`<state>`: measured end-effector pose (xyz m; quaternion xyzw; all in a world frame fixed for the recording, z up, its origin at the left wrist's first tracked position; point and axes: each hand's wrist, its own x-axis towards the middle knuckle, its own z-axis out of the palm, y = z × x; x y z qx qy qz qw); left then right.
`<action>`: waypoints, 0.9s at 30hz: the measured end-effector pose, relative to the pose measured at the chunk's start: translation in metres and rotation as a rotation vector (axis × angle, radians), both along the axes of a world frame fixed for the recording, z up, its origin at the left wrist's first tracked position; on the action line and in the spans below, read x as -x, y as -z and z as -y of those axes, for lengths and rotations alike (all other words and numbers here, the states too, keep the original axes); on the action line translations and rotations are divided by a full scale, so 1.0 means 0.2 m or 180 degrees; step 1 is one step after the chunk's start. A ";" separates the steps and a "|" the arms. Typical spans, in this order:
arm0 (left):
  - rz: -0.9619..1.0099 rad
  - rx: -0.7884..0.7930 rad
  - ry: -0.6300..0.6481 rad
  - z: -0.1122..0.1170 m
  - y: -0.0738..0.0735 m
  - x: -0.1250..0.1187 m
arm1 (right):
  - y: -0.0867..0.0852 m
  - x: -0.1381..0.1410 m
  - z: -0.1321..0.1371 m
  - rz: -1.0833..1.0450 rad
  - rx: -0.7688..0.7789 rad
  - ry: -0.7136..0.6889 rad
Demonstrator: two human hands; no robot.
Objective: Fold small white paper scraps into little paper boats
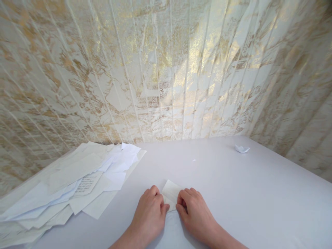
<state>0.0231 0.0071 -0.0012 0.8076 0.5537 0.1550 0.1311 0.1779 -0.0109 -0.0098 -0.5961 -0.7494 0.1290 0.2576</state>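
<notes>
A small folded piece of white paper (170, 194) lies on the white table (233, 193) near its front edge. My left hand (150, 214) presses on the paper's left side with its fingers curled. My right hand (193, 212) grips the paper's right edge with bent fingers pinched together. Both hands touch the paper and hide its near part.
A loose heap of white paper sheets (77, 180) covers the table's left side. A small folded paper boat (241, 149) sits at the far right corner. A cream and gold curtain (166, 69) hangs right behind the table and along its right.
</notes>
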 end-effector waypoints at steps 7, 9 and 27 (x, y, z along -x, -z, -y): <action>-0.0046 -0.0003 0.0022 -0.01 -0.01 0.00 | 0.00 0.02 0.00 0.0049 -0.0039 0.0093; -0.0050 -0.0003 0.0015 -0.01 -0.01 0.00 | 0.00 0.03 0.00 0.0076 -0.0028 0.0113; -0.0408 -0.0035 -0.0117 -0.02 0.00 -0.01 | 0.02 0.02 -0.01 0.0205 0.0013 0.0080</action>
